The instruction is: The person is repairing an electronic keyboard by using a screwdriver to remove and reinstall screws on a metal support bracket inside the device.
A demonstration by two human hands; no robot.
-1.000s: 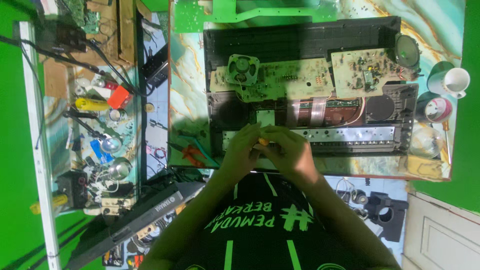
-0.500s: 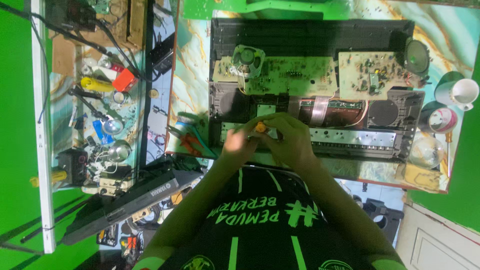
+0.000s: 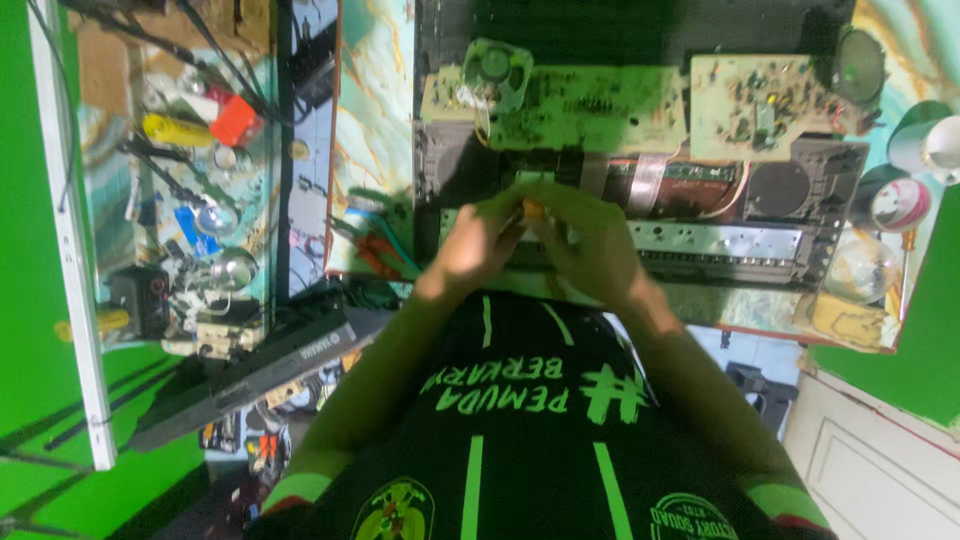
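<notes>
Since the earlier frame our view has drifted right while our left hand (image 3: pixel 478 240) and right hand (image 3: pixel 590 240) stay together. Both pinch a small orange part (image 3: pixel 533 211) between them, equally near, over the opened black chassis (image 3: pixel 800 170) on the table (image 3: pixel 372 120).

A table with a marbled teal, white and gold top (image 3: pixel 372 120) carries an opened black electronic chassis (image 3: pixel 800 170) that fills most of it. On the table's left edge, beside the chassis, lie orange-handled pliers (image 3: pixel 372 255). At its right end stand a white cup (image 3: pixel 945 148) and a round white roll of tape (image 3: pixel 898 205), with a clear rounded glass piece (image 3: pixel 860 268) near them. To the left, apart from the table, a glass-topped shelf (image 3: pixel 150 200) holds a yellow cylinder (image 3: pixel 175 130), an orange-red block (image 3: pixel 235 120) and assorted small tools, blurred.
</notes>
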